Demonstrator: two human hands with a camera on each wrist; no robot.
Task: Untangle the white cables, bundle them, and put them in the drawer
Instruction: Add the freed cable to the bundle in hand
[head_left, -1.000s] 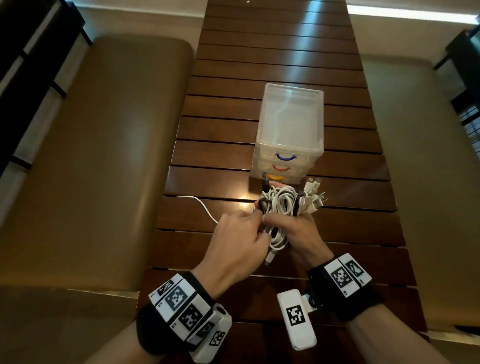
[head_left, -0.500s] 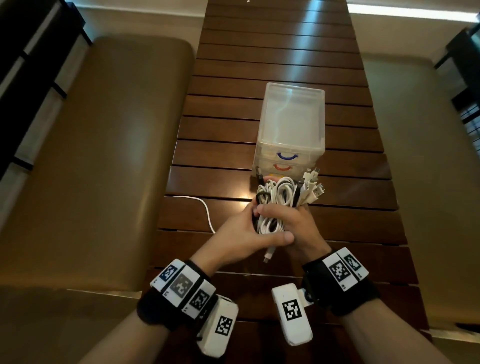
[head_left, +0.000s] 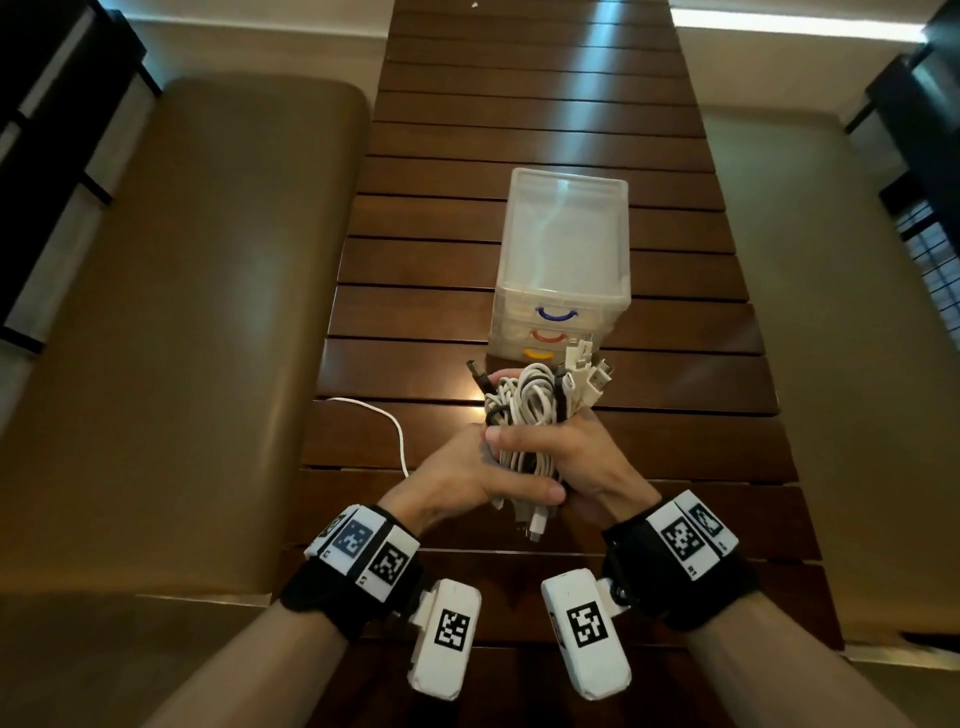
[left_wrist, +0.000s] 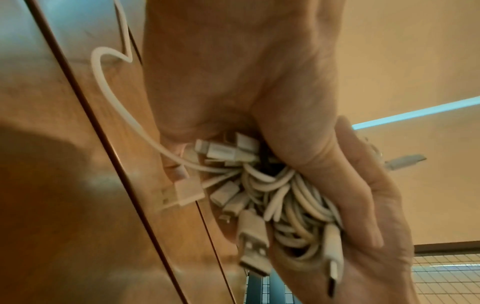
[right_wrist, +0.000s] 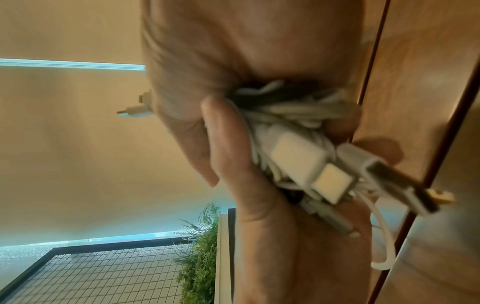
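A bundle of white cables (head_left: 524, 410) is gripped between both hands, just above the slatted table and in front of the drawer unit. My left hand (head_left: 483, 478) wraps its lower part, thumb across the underside. My right hand (head_left: 571, 452) grips it from the right, a finger lying over the front. Plugs stick out at the top (head_left: 587, 369) and bottom (head_left: 535, 525). The left wrist view shows coils and USB plugs (left_wrist: 285, 197) in the grip. The right wrist view shows the plugs (right_wrist: 296, 156) blurred. One loose strand (head_left: 382, 415) trails left over the table.
The clear plastic drawer unit (head_left: 566, 249) stands mid-table with blue, orange and yellow handles, its drawers shut. The dark wooden table (head_left: 519, 130) runs away from me. Padded brown benches (head_left: 182, 338) flank it on both sides.
Both hands have carried the bundle slightly forward, closer to the drawer unit. My left hand has turned so that its thumb now lies under the bundle.
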